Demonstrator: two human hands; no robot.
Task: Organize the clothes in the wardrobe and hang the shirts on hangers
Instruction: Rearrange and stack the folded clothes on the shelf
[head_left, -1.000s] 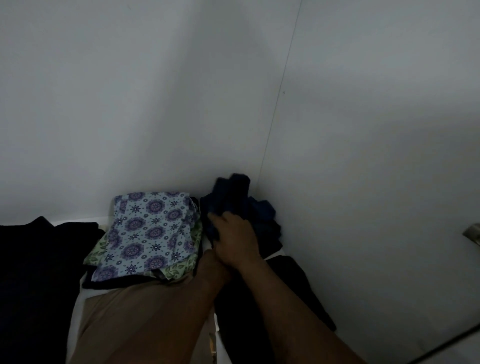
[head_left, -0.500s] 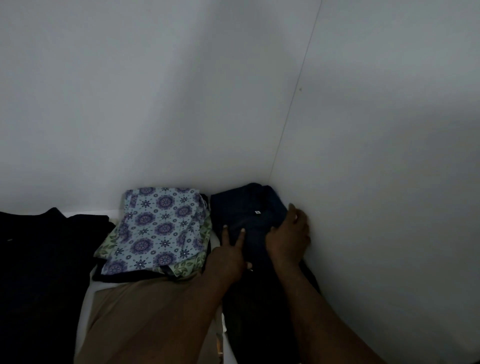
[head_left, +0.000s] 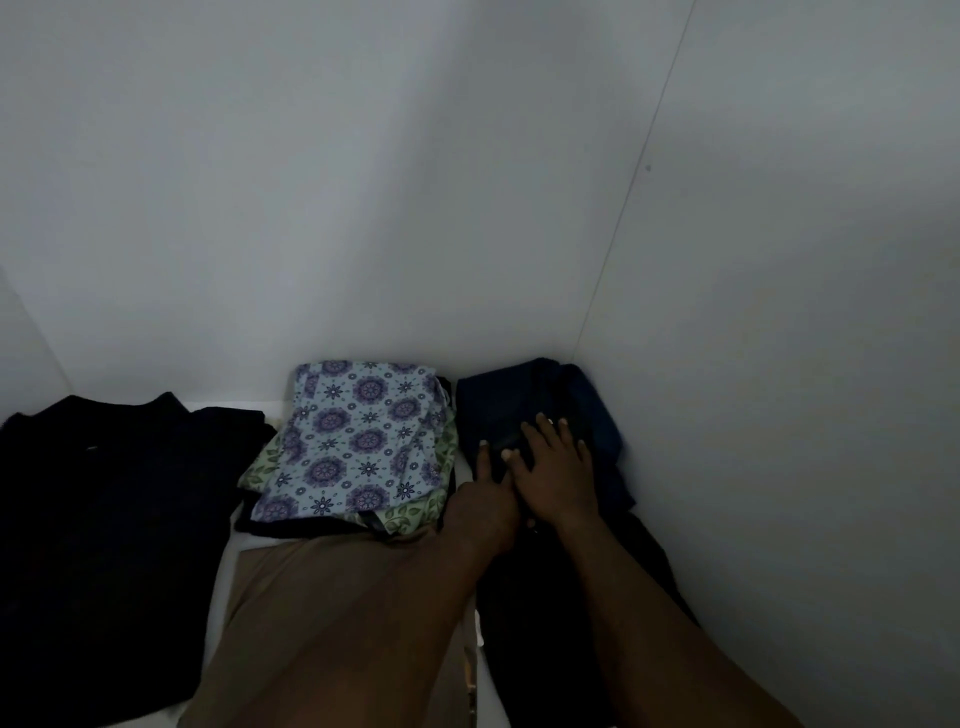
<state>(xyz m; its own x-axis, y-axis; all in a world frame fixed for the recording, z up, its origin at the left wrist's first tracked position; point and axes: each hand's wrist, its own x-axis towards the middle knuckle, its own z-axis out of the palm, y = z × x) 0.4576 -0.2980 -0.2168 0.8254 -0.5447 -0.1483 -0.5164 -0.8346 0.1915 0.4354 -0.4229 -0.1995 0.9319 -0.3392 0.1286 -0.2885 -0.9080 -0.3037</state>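
Observation:
A folded navy garment (head_left: 498, 402) lies in the wardrobe's back right corner on top of a dark pile (head_left: 540, 613). My right hand (head_left: 558, 473) rests flat on it with fingers spread. My left hand (head_left: 485, 501) lies just left of it, two straight fingers touching the same navy cloth. A floral blue-and-purple folded garment (head_left: 358, 441) sits to the left on a green leafy one (head_left: 415, 512).
A black shirt (head_left: 104, 519) is spread at the left of the shelf. A tan folded garment (head_left: 291, 613) lies at the front under my left forearm. White wardrobe walls (head_left: 779, 364) close in at the back and right.
My right hand moved left from the wall side onto the middle of the navy garment. The navy cloth, bunched up a second ago, now lies flat.

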